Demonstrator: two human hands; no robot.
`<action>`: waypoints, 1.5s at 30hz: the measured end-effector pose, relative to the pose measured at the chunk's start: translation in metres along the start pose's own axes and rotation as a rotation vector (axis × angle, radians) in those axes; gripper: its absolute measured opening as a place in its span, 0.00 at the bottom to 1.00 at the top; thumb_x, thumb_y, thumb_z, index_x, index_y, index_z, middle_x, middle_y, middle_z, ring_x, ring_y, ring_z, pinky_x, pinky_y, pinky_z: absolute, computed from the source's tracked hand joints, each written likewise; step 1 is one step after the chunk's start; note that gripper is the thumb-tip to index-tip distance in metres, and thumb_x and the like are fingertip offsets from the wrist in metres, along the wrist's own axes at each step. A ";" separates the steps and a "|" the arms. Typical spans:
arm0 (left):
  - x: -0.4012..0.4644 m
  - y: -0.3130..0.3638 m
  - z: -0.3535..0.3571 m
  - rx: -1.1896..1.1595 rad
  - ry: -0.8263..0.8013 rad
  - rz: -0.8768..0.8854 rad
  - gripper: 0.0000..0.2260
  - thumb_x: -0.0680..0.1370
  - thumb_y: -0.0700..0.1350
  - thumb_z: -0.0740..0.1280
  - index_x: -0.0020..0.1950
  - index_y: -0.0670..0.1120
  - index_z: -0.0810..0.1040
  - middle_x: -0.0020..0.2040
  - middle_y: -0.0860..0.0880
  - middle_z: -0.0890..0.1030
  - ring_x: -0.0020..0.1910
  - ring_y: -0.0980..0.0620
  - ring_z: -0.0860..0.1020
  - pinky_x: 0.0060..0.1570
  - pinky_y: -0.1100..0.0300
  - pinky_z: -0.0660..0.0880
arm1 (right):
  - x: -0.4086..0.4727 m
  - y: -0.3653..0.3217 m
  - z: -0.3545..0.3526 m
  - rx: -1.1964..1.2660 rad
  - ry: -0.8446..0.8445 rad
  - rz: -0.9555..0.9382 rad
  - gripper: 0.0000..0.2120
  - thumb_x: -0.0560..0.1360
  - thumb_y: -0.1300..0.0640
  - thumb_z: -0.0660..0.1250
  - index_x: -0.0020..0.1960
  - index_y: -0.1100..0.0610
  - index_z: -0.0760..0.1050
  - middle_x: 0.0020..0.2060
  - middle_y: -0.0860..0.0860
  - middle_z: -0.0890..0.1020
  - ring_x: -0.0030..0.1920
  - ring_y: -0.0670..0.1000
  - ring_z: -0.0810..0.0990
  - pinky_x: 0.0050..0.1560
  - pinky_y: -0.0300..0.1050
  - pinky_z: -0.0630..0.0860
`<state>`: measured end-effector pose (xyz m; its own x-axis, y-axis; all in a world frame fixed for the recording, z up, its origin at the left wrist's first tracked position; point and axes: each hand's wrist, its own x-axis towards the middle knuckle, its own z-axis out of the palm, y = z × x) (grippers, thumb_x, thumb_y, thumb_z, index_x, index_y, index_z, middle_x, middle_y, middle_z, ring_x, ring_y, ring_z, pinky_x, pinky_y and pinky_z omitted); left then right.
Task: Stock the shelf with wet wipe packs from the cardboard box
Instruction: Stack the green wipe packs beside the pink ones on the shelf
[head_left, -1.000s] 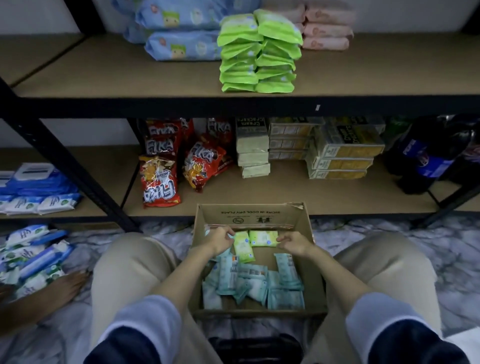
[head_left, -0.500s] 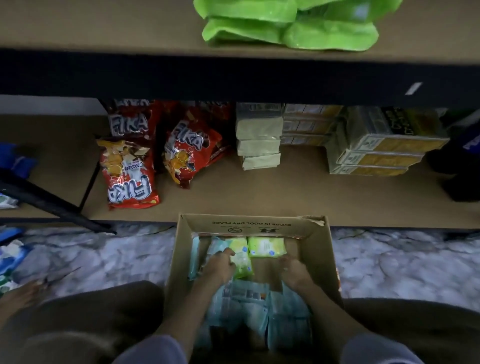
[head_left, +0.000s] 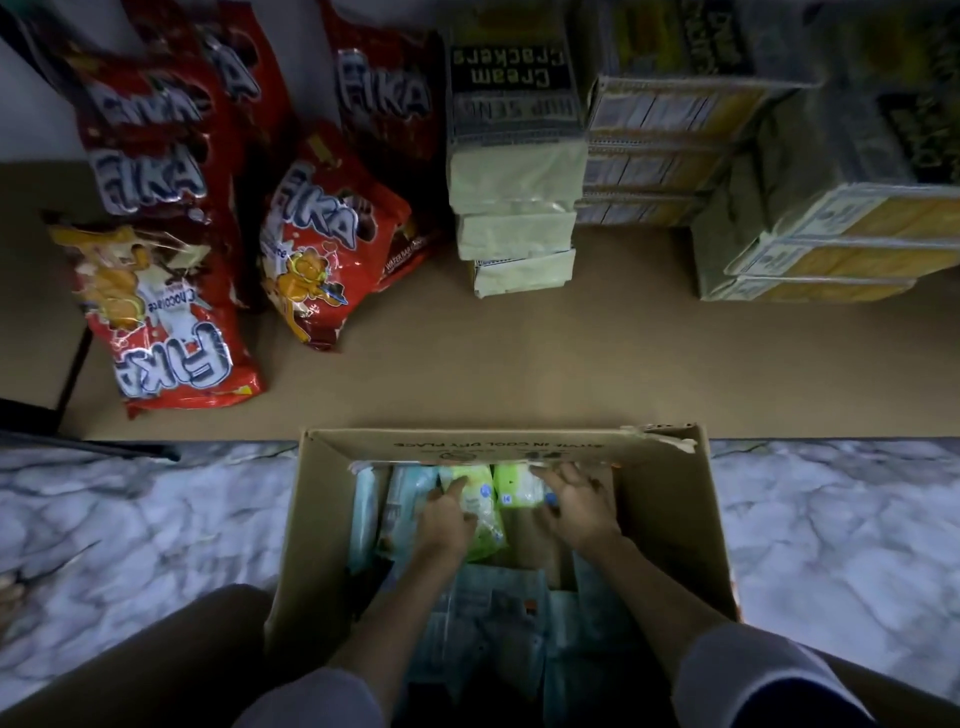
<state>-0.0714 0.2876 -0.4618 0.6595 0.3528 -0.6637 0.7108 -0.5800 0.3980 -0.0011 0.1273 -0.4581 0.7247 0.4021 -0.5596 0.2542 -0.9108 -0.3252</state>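
The open cardboard box stands on the floor between my knees, against the lower shelf's edge. Two light green wet wipe packs lie at its far end. My left hand grips the left green pack, fingers curled over its top. My right hand covers the right green pack, with its fingers curled over the pack's far end. Several pale teal wipe packs fill the near part of the box, partly hidden under my forearms.
Beyond the box, the lower shelf board holds red snack bags on the left, stacked cream cracker packs in the middle and yellow cracker boxes on the right. Marble floor lies on both sides of the box.
The view has dropped closer to the box, and the upper shelf has left the frame. Both hands have reached further toward the box's far wall; the right hand has come onto the second green pack.
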 end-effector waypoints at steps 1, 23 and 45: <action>0.001 0.001 0.002 -0.024 0.022 -0.008 0.23 0.76 0.41 0.65 0.71 0.50 0.66 0.67 0.39 0.70 0.59 0.43 0.74 0.58 0.54 0.72 | 0.001 0.002 0.002 -0.010 -0.002 -0.016 0.26 0.77 0.56 0.58 0.73 0.46 0.58 0.70 0.53 0.62 0.71 0.54 0.60 0.68 0.47 0.60; -0.008 -0.003 0.013 -0.432 -0.038 0.073 0.30 0.66 0.29 0.72 0.65 0.46 0.70 0.46 0.43 0.78 0.42 0.49 0.77 0.41 0.53 0.77 | -0.038 0.020 0.030 0.462 0.075 0.181 0.40 0.66 0.58 0.74 0.73 0.52 0.60 0.62 0.59 0.66 0.60 0.59 0.71 0.60 0.43 0.69; -0.199 0.072 -0.147 -0.622 0.137 0.532 0.33 0.63 0.27 0.73 0.58 0.57 0.71 0.56 0.45 0.78 0.53 0.48 0.78 0.54 0.50 0.77 | -0.211 -0.069 -0.137 0.492 0.583 -0.126 0.34 0.62 0.55 0.72 0.67 0.49 0.67 0.57 0.54 0.74 0.56 0.57 0.76 0.49 0.40 0.70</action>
<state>-0.1158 0.2837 -0.2082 0.9413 0.2551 -0.2210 0.2745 -0.1972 0.9412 -0.0839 0.0924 -0.2135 0.9640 0.2613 -0.0485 0.1420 -0.6608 -0.7370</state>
